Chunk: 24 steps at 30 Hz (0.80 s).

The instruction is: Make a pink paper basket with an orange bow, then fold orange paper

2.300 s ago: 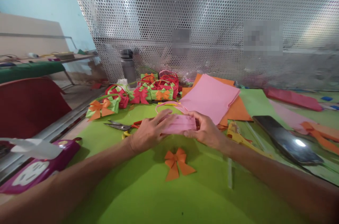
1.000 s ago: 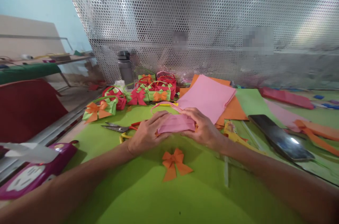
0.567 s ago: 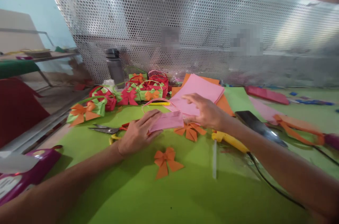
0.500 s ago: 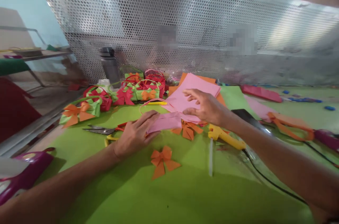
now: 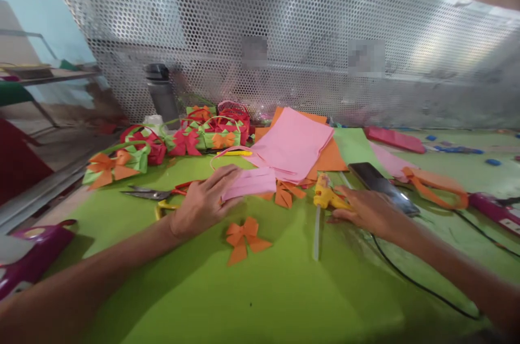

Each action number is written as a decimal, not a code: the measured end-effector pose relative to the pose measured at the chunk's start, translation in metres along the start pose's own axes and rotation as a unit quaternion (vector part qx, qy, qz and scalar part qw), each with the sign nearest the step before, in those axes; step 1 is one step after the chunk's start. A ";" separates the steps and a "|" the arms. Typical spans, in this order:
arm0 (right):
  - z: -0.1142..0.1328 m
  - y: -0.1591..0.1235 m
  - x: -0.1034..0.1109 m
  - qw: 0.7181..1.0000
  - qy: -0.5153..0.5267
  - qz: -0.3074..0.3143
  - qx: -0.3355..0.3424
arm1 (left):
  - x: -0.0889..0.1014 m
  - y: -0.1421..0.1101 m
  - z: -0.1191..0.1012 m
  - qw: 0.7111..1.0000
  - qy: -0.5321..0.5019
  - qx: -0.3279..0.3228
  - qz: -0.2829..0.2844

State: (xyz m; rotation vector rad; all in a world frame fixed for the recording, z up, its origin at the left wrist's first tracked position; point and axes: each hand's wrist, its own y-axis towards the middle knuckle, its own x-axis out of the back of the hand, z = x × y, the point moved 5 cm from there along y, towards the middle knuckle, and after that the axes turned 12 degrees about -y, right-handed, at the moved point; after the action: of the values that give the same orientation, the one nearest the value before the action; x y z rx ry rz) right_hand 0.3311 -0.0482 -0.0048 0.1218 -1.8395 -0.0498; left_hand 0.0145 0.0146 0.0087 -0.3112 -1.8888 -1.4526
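Note:
My left hand (image 5: 205, 203) is closed on a folded pink paper piece (image 5: 254, 181), fingers over its top and thumb beneath. A thin pink strip (image 5: 231, 151) loops up behind that piece. On the right, my right hand (image 5: 368, 211) is closed around the handle of a yellow glue gun (image 5: 324, 192). A clear glue stick (image 5: 317, 233) sticks out of the gun toward me. An orange paper bow (image 5: 246, 238) lies in front, between my hands. A second orange bow (image 5: 284, 195) sits just right of the pink piece.
Scissors (image 5: 150, 193) lie left of my left hand. Finished paper baskets (image 5: 221, 139) with bows stand behind, near a grey bottle (image 5: 161, 95). Pink sheets (image 5: 292, 141) are stacked at the back. A phone (image 5: 382, 187) lies beyond my right hand, and a black cord (image 5: 414, 281) trails right.
My right hand has moved from above the pink sheets down and right onto the glue gun and taken its handle. My left hand keeps the pink piece. The view has shifted slightly.

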 end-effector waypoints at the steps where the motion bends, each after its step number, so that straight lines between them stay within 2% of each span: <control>1: 0.000 -0.002 -0.005 1.000 0.007 -0.003 -0.003 | 0.000 0.000 0.001 1.000 -0.012 0.003 -0.007; 4: 0.001 -0.003 -0.010 0.999 0.049 -0.014 -0.011 | 0.000 0.001 0.001 0.999 -0.033 0.008 -0.017; 8: -0.003 -0.004 0.004 0.989 0.134 -0.044 -0.041 | 0.003 0.004 -0.003 1.000 -0.015 0.011 0.016; 11: -0.008 -0.007 0.022 0.959 0.260 -0.096 -0.062 | 0.006 0.003 -0.003 0.999 0.004 0.019 0.031; 13: -0.010 -0.008 0.032 0.933 0.316 -0.140 -0.101 | 0.008 0.000 -0.002 0.999 0.014 0.029 0.028; 16: 0.000 -0.003 0.040 0.914 0.352 -0.149 -0.136 | 0.008 -0.008 0.001 0.998 0.025 0.048 0.027; 18: 0.018 0.003 0.045 0.902 0.400 -0.131 -0.099 | 0.008 -0.013 0.003 0.997 0.031 0.060 0.025; 21: 0.055 0.009 0.052 0.875 0.476 -0.090 0.011 | 0.008 -0.017 0.004 0.996 0.040 0.070 0.024; 23: 0.077 0.009 0.053 0.855 0.512 -0.055 0.064 | 0.009 -0.019 0.004 0.997 0.045 0.058 0.027; 24: 0.087 0.007 0.052 0.854 0.512 -0.033 0.084 | 0.010 -0.019 0.003 0.997 0.047 0.046 0.027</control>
State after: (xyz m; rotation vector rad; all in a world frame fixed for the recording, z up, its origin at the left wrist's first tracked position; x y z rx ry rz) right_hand 0.2330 -0.0492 0.0223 0.2742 -0.7600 0.1146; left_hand -0.0049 0.0089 0.0010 -0.2450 -1.8513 -1.3177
